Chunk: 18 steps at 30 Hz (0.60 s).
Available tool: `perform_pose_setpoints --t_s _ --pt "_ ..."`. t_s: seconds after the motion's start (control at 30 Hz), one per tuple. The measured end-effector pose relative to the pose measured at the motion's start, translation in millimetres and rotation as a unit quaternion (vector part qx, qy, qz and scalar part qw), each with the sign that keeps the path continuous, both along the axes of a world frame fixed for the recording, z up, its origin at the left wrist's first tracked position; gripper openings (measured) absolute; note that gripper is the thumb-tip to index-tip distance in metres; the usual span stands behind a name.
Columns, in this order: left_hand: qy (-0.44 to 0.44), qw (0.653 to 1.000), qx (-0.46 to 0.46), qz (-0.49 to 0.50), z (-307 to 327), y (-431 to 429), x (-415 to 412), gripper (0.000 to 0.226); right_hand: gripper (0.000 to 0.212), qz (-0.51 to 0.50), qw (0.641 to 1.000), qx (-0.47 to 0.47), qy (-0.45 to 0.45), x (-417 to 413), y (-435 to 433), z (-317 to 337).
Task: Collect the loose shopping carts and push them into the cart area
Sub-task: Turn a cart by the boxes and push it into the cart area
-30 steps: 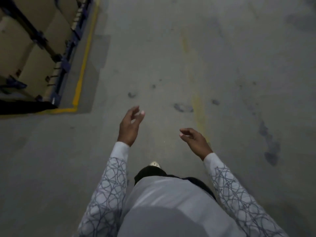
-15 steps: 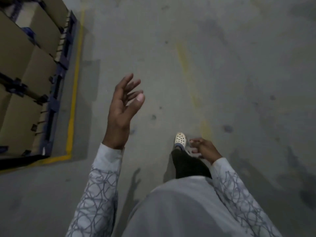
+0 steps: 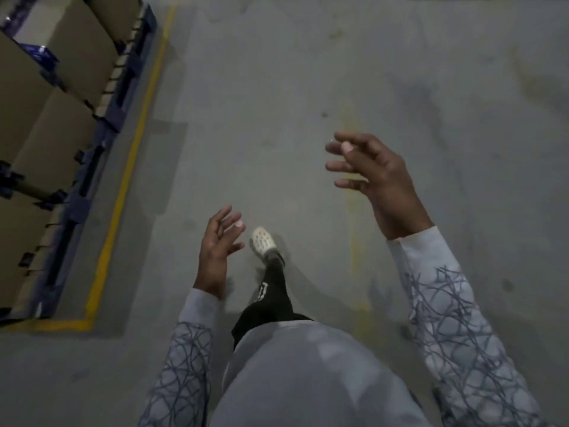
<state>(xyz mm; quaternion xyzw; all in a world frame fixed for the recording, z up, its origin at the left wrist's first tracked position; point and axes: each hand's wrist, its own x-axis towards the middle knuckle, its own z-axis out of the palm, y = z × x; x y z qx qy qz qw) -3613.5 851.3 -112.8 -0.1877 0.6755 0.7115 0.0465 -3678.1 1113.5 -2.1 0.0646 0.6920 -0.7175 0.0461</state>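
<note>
While the head camera looks down at grey concrete, both hands hang empty.
Containers: cardboard boxes (image 3: 46, 124) on blue pallets (image 3: 101, 124), upper left of frame, flaps shut, contents hidden; a yellow floor line (image 3: 123, 186) borders them.
Left hand (image 3: 218, 251): lower centre, fingers spread loosely, touching nothing.
Right hand (image 3: 378, 180): right of centre, higher, fingers apart and slightly curled, holding nothing.
Shopping carts: none in view, so direction and long axis cannot be told.
Foot: a pale perforated clog (image 3: 263, 243) steps forward between the hands.
</note>
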Motion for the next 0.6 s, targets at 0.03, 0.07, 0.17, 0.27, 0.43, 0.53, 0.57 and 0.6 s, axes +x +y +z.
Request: perform_pose_setpoints --t_s 0.03,0.07,0.17,0.27,0.43,0.53,0.57,0.6 --pt "-0.013 1.0 0.002 0.005 -13.8 0.5 -27.8 0.052 0.024 -0.002 1.0 -0.004 0.031 -30.0 -2.2 7.8" --pt "-0.021 1.0 0.004 0.01 -26.2 0.5 -57.3 0.049 0.025 -0.007 0.998 -0.005 0.059 -61.0 -4.4 13.6" --pt "-0.045 0.999 0.021 0.015 -48.7 -3.1 -152.0 0.042 0.03 -0.017 0.995 -0.001 0.097 -153.8 -13.4 21.9" --pt "-0.051 0.998 0.031 0.013 -46.8 -11.5 -261.0 0.05 0.033 -0.025 0.995 0.003 0.096 -247.2 -23.1 28.9" --pt "-0.001 1.0 0.001 -0.027 8.1 -24.4 -451.2 0.048 0.032 -0.043 0.995 0.007 0.084 -386.7 -28.4 52.6" --pt "0.048 0.997 -0.018 -0.051 44.0 -26.7 -560.3 0.051 0.031 -0.058 0.996 0.005 0.073 -468.7 -24.7 43.6" --pt "0.063 0.996 -0.023 -0.057 53.3 -26.5 -594.9 0.054 0.031 -0.06 0.996 0.007 0.061 -497.6 -22.9 33.4" --pt "0.08 0.994 -0.026 -0.062 62.4 -25.9 -629.3 0.058 0.031 -0.06 0.997 0.012 0.046 -528.3 -20.8 19.3"
